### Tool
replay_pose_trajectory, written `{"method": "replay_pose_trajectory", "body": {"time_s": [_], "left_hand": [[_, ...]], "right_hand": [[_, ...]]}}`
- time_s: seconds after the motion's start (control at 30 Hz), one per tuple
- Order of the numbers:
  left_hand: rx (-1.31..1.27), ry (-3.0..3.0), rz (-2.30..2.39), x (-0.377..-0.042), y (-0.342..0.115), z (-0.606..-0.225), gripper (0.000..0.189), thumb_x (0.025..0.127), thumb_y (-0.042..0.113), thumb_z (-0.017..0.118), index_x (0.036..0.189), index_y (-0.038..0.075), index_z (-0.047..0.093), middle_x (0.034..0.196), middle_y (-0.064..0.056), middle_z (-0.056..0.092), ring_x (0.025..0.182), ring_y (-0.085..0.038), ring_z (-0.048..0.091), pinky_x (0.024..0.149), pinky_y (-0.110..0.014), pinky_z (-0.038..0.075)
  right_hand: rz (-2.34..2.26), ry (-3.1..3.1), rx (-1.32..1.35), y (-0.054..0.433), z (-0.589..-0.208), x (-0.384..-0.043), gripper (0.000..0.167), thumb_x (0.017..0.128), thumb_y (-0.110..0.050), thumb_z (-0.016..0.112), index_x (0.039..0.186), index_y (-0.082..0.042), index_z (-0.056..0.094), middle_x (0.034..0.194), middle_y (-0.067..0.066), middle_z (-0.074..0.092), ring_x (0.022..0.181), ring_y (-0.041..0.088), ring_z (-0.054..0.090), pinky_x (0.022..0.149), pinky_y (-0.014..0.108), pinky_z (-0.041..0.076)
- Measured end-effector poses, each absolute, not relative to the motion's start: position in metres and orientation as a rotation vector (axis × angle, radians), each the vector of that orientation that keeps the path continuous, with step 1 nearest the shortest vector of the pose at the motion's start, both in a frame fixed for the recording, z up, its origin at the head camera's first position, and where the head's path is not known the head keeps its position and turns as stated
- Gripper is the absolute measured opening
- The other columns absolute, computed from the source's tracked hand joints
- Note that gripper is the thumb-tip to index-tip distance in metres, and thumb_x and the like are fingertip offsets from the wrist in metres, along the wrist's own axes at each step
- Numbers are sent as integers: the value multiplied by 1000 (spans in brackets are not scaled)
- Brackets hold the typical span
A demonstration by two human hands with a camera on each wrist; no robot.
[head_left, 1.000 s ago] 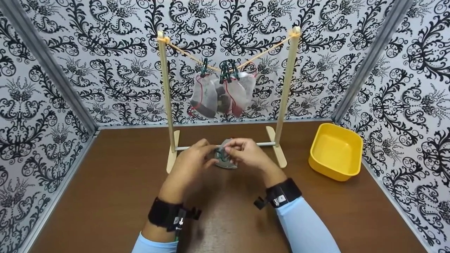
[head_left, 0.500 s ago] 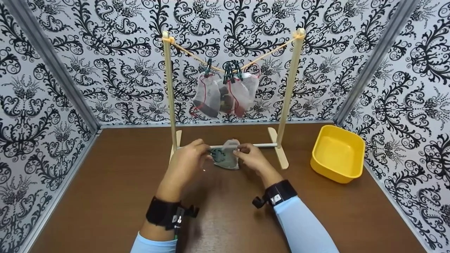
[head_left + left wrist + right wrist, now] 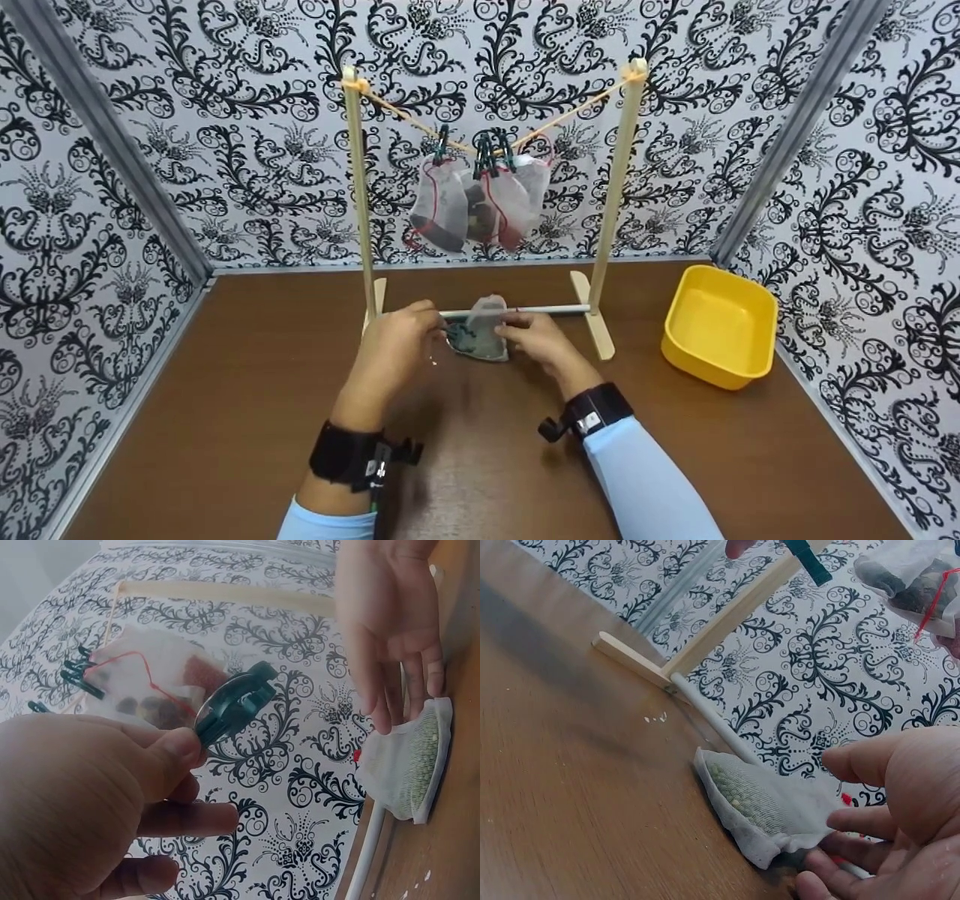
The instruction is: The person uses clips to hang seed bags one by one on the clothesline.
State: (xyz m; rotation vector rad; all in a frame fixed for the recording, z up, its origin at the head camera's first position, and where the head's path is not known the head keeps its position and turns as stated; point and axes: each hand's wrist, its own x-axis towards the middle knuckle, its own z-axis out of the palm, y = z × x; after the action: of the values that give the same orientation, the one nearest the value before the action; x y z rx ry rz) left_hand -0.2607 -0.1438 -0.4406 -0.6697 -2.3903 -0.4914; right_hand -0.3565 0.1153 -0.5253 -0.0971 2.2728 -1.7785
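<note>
My left hand (image 3: 394, 337) pinches a dark green clothespin (image 3: 236, 701) between thumb and fingers, to the left of a small white mesh drawstring bag (image 3: 487, 341). Pale green grains show through the mesh in both wrist views. The bag is on the table, close in front of the stand's white rod (image 3: 555, 308). On its right side my right hand (image 3: 536, 337) touches the bag's edge with fairly straight fingertips. In the right wrist view the fingers (image 3: 866, 821) are spread, and some are partly behind the bag.
Several filled mesh bags (image 3: 439, 206) hang by green clothespins from the sagging orange cord (image 3: 574, 111) of a wooden stand (image 3: 616, 180). At the right stands a yellow tub (image 3: 716, 330). Patterned walls enclose the brown table (image 3: 247, 390); small white crumbs (image 3: 656, 718) lie on it.
Both hands were close together over the bag. They have moved apart: the left hand leftward with the clothespin, the right to the bag's right edge, so more of the bag shows.
</note>
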Motion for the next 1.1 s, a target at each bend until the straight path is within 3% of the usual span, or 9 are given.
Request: {"method": "replay_pose_trajectory", "body": {"time_s": [0.13, 0.23, 0.3, 0.4, 0.57, 0.67, 0.87, 1.0, 1.1], "left_hand": [[-665, -2381, -485, -260, -145, -441, 11, 89, 5, 90, 89, 12, 82, 86, 2, 73, 72, -21, 78, 64, -42, 64], [-658, -2372, -488, -260, -146, -442, 12, 89, 3, 90, 90, 13, 82, 87, 2, 73, 73, -21, 78, 65, -42, 64], [-657, -2368, -489, -260, -146, -442, 13, 89, 2, 89, 90, 13, 83, 87, 3, 74, 74, -20, 79, 65, -42, 64], [-657, -2362, -482, -260, -147, -442, 13, 89, 1, 87, 90, 14, 83, 88, 3, 74, 75, -19, 79, 65, -41, 64], [-642, -2359, -467, -259, -147, -440, 12, 90, 3, 87, 88, 14, 81, 87, 3, 74, 74, -20, 79, 64, -42, 63], [-633, -2351, -450, -257, -147, -438, 11, 90, 6, 89, 88, 14, 82, 87, 3, 74, 73, -20, 78, 62, -42, 63], [-623, -2332, -427, -254, -147, -434, 9, 91, 9, 89, 89, 14, 82, 86, 3, 73, 71, -20, 77, 60, -42, 62], [-612, -2333, -434, -252, -146, -431, 10, 92, 7, 88, 90, 14, 81, 87, 3, 72, 71, -21, 77, 59, -43, 62], [-598, -2339, -452, -247, -145, -427, 10, 93, 6, 86, 91, 14, 81, 89, 3, 73, 71, -23, 77, 59, -46, 62]], "right_hand": [[-1860, 2321, -53, 115, -527, -357, 38, 101, -13, 83, 134, 4, 79, 140, 22, 78, 106, 22, 76, 90, 32, 65], [-1934, 2398, -31, 115, -527, -357, 26, 94, -7, 87, 116, 6, 84, 119, 16, 83, 88, 14, 71, 73, 25, 59], [-1977, 2440, -42, 114, -526, -357, 22, 91, -2, 89, 109, 7, 81, 104, 12, 83, 82, 12, 68, 68, 22, 56], [-1979, 2502, -76, 112, -523, -356, 26, 88, 2, 86, 112, 8, 79, 91, 8, 80, 81, 10, 67, 68, 19, 55], [-1786, 2676, -149, 111, -509, -353, 25, 90, -3, 78, 113, 7, 83, 95, 9, 80, 85, 14, 67, 73, 20, 54], [-1709, 2766, -214, 112, -495, -350, 19, 94, -7, 78, 108, 4, 85, 98, 13, 82, 85, 17, 69, 75, 25, 56], [-1753, 2841, -322, 129, -460, -344, 17, 101, -9, 79, 113, 3, 85, 108, 20, 84, 95, 29, 76, 86, 32, 62], [-1852, 2875, -269, 151, -434, -341, 23, 105, -15, 81, 119, 3, 84, 112, 24, 82, 93, 29, 76, 79, 26, 65], [-1870, 2910, -225, 167, -411, -342, 29, 107, -21, 80, 125, 2, 82, 116, 25, 80, 88, 21, 73, 71, 21, 65]]}}
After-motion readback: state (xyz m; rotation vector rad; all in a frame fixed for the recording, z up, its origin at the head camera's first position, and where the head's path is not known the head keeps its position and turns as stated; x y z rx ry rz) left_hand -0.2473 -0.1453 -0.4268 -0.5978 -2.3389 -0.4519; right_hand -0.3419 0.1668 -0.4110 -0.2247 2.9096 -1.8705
